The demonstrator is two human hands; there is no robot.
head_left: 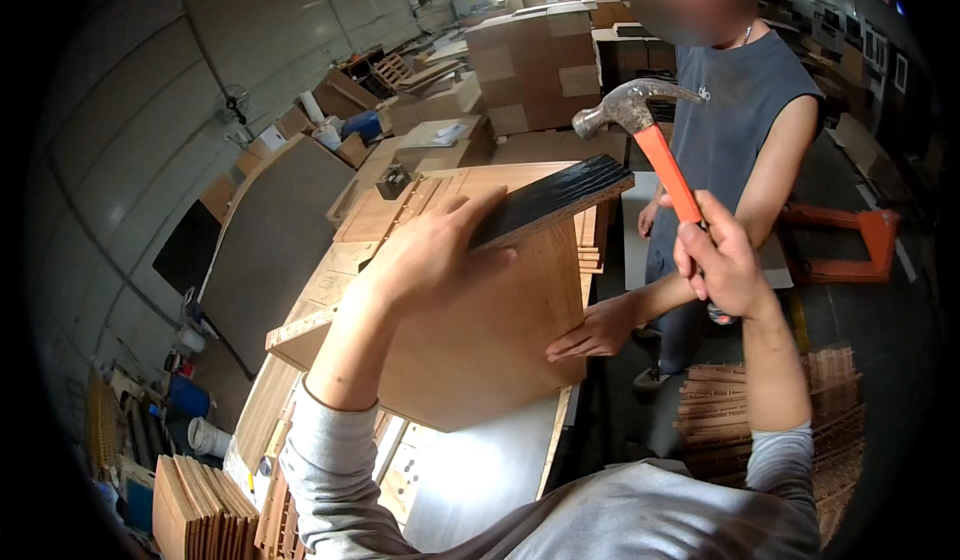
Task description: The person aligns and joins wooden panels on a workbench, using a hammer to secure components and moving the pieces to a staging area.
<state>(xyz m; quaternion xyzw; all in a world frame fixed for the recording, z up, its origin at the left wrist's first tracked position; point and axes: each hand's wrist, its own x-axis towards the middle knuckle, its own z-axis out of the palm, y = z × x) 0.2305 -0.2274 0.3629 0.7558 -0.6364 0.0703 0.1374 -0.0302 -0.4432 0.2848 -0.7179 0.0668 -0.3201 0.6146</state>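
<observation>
Claw hammer (pixel 648 140) raised above the bench, right of the panel; long axis runs from lower right up to upper left, orange handle low, steel head high, striking face toward the left, claw curving right. Right hand (pixel 722 265) wrapped tight around the handle's lower end, fingers fully curled. Left hand (pixel 425 255) laid flat on the tilted wooden panel (pixel 480 345), fingers spread and straight, tips touching the dark edge board (pixel 550 200) along the panel's top. Co-worker's hand (pixel 598 330) presses the panel's right face, fingers extended. Panel rests on the workbench (pixel 470 480). Stacked wooden slats (pixel 200 510) at lower left.
</observation>
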